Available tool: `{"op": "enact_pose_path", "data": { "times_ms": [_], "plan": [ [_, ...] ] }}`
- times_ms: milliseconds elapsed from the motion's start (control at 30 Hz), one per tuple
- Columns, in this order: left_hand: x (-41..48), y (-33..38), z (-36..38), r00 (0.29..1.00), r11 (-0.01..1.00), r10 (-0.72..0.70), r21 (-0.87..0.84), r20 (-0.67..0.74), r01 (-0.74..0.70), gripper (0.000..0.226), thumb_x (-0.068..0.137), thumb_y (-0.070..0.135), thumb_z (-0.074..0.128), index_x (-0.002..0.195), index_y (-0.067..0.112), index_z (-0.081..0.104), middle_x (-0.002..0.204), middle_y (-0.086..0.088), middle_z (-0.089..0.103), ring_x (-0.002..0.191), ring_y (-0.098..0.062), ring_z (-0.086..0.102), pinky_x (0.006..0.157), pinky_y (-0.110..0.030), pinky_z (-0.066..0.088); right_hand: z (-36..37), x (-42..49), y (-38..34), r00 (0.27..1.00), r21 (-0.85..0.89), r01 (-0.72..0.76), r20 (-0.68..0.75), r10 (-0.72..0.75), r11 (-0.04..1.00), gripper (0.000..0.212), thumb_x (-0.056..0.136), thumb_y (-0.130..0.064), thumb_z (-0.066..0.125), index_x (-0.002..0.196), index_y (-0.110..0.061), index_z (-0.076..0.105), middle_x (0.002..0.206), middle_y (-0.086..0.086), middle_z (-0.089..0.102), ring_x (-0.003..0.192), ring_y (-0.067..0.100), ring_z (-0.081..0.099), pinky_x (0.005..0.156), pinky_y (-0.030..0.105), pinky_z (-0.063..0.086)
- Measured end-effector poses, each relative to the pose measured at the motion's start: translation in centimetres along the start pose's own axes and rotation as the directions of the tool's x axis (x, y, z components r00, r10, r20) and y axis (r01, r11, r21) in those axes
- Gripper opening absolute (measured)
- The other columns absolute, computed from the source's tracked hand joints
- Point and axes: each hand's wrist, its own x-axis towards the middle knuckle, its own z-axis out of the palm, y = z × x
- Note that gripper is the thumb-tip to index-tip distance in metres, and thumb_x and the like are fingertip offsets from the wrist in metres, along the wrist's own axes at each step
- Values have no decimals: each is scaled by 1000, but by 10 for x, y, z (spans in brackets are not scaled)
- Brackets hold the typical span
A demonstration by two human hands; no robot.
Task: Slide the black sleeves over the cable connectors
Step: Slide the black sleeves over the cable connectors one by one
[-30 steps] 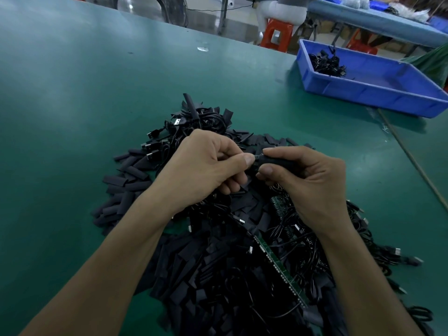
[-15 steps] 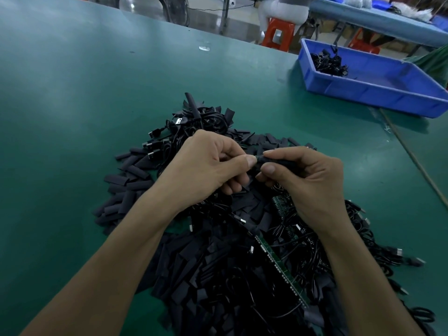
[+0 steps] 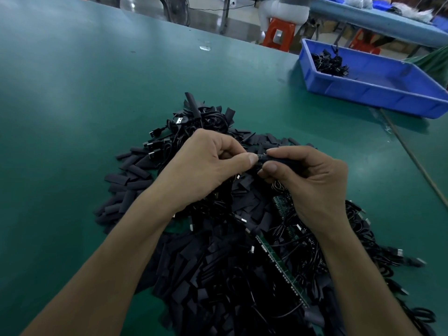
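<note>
So here's my bench: both hands are up over the middle of the heap, meeting fingertip to fingertip. My left hand (image 3: 206, 166) has its fingers curled in and the thumb stretched out to the right, pinching the cable connector (image 3: 260, 156), which only pokes out as a small dark nub past my thumbnail; the rest of it is hidden behind my fingers, so I can't tell how much is in there. My right hand (image 3: 312, 183) is pinching the black sleeve (image 3: 278, 161) between thumb and index finger, with the other fingers curled underneath. The sleeve's open end points left, right up against the connector, and whether it's actually on it I can't make out. Below my hands is the pile of loose sleeves (image 3: 194, 263), flat black pieces spread all over the green table (image 3: 84, 93), mixed in with a tangle of black cables (image 3: 184, 124) with USB plugs sticking out at the far left side. A long green circuit board strip (image 3: 281, 265) lies diagonally in the mess under my right wrist. Off to the far right sits a blue bin (image 3: 378, 93) with a small bunch of bundled cables (image 3: 329, 64) in its far corner, and a red stool (image 3: 278, 35) stands past the table edge.
</note>
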Motion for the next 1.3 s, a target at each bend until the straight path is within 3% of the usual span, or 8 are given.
{"op": "enact_pose_path", "data": {
  "times_ms": [200, 333, 567, 867, 1100, 1300],
  "plan": [
    [0, -4, -1, 999, 997, 45, 66, -9, -45, 17, 89, 35, 74, 77, 25, 76, 55, -1, 61, 48, -5, 44, 48, -16, 34, 3, -2, 3, 1000, -8, 5, -30, -6, 1000, 13, 81, -13, 76, 93, -16, 72, 82, -3, 76, 70, 18, 74, 67, 23, 58],
    [-1, -3, 1, 999, 998, 38, 48, 17, -39, 17, 93, 31, 71, 77, 25, 74, 61, 7, 71, 39, -1, 41, 41, -12, 31, 3, -2, 3, 1000, -39, -5, -9, 5, 999, 17, 80, -17, 77, 95, -19, 72, 83, -8, 76, 72, 12, 74, 68, 20, 57],
    [-2, 1, 3, 999, 999, -17, -34, 38, 18, 20, 96, 26, 67, 78, 20, 74, 67, 4, 75, 49, -1, 60, 45, -10, 40, 3, 2, 2, 1000, -75, -9, 23, 11, 997, 20, 77, -20, 80, 95, -23, 74, 85, -11, 77, 76, 8, 74, 71, 18, 56],
    [-2, 6, 0, 996, 985, -48, -164, 77, 60, 19, 90, 26, 71, 72, 18, 73, 67, -3, 75, 51, -7, 65, 44, -13, 45, 3, 9, -8, 996, -134, -12, 90, 24, 991, 26, 75, -24, 83, 100, -28, 75, 92, -12, 77, 85, 7, 74, 77, 19, 56],
    [-1, 2, 4, 999, 994, -40, -104, 31, 43, 21, 93, 28, 71, 73, 22, 73, 65, 0, 74, 50, -8, 65, 46, -14, 46, 12, 5, -9, 989, -74, -79, -134, 69, 994, 31, 92, -12, 70, 116, -30, 64, 81, -3, 75, 73, 16, 73, 69, 24, 58],
    [0, -2, 8, 1000, 998, -2, -67, -4, 2, 20, 95, 23, 69, 76, 21, 75, 66, 1, 74, 52, -12, 67, 49, -14, 47, 34, 0, -8, 921, -73, -113, -382, 77, 991, 26, 89, -13, 75, 111, -23, 67, 85, -7, 77, 75, 11, 74, 70, 24, 59]
  ]
}}
